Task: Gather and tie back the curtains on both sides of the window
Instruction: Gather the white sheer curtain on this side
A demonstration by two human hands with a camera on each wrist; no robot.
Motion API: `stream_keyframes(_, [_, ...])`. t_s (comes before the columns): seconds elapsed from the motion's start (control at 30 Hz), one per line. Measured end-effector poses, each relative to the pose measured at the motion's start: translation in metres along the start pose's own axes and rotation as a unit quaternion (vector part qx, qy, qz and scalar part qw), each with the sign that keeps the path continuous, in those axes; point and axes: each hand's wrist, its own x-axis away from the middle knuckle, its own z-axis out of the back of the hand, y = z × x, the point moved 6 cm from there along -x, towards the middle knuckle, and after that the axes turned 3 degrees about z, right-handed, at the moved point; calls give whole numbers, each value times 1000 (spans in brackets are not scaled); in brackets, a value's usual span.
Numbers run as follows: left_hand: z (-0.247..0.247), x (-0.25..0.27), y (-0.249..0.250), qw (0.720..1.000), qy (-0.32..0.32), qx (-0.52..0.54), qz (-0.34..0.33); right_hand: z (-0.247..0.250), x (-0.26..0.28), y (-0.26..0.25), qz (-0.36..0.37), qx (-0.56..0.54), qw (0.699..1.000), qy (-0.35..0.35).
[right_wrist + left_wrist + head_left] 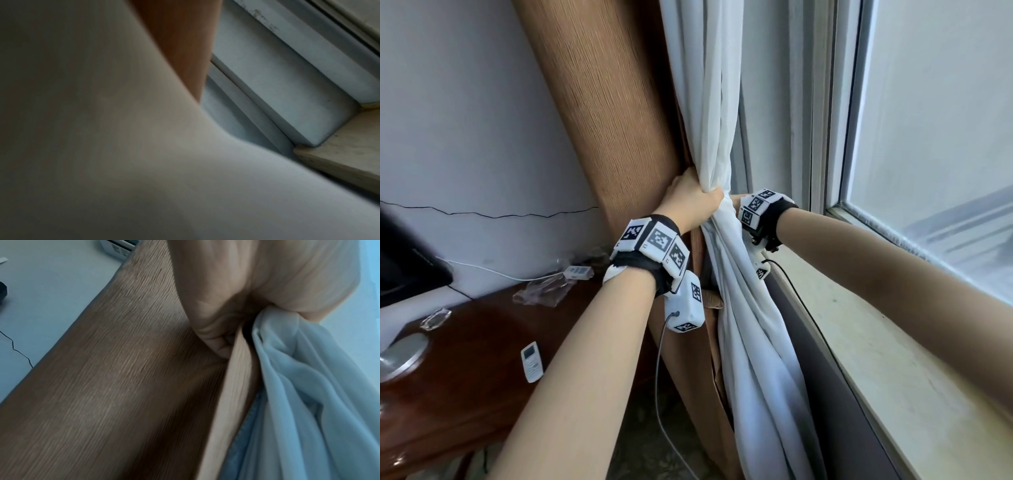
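The left hand (690, 200) clenched the white curtain (709, 102) into a bunch that ran straight up and down through its fist. The right hand (736, 200), just behind that bunch, was hidden, so its grip couldn't be told. The brown curtain (613, 113) hung left of both hands.

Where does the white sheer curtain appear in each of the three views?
Head: the white sheer curtain hangs at centre, bunched where the left hand grips it.
Left wrist: at the right edge, spilling from under the hand.
Right wrist: blurred pale fabric fills the left and bottom.
Shared landmark: the brown curtain lies beside it in all three views.
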Motion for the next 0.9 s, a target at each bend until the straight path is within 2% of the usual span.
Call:
stream_keyframes(0.03, [1,-1,0,1000,1,4,-7,-6,-3,1,11,30,999,-15])
stream_keyframes(0.1, [3,1,-3,1000,0,-7,2,-17,-25,4,-13,30,999,-10])
stream_keyframes(0.17, [8,-2,-8,1000,6,-17,14,-20,-40,-12,19,-167,986,13])
stream_keyframes(0.2, [11,-2,-12,999,13,-22,23,-14,-44,-19,47,-270,960,51])
stream_keyframes(0.23, [14,-2,-15,999,15,-28,29,-7,-48,-22,62,-321,941,86])
stream_keyframes(0.3, [18,-2,-19,998,30,-45,42,-1,-47,-14,44,-347,926,140])
stream_keyframes(0.5, [18,0,-18,991,61,-107,45,-10,-26,32,-44,-304,933,186])
stream_keyframes(0.63, [17,3,-15,985,93,-138,48,-20,5,71,-100,-291,920,243])
stream_keyframes(0.77, [15,7,-10,980,114,-154,52,-23,41,75,-85,-279,917,271])
stream_keyframes(0.9, [11,9,-6,982,113,-143,49,-15,81,45,-9,-264,925,272])
